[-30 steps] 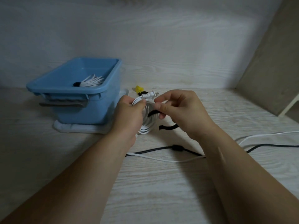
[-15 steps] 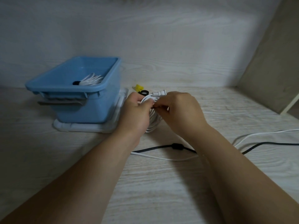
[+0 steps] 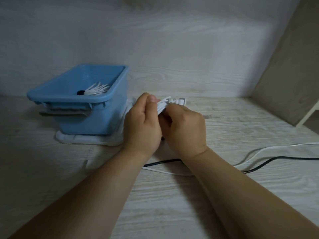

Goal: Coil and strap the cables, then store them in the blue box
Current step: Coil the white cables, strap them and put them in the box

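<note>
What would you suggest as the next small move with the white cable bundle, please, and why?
Probably close the strap round the white cable bundle: both the left hand and right hand pinch it, any strap is hidden by them, and it is not yet in the blue box.

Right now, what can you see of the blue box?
The blue box is an open rectangular plastic-looking tub with a rolled rim and a grey handle on its near end. It stands upright, left rear, on a white base. Inside lies a coiled white cable with a black strap. The left hand and right hand grip a white cable bundle beside it, apparently not touching it.
</note>
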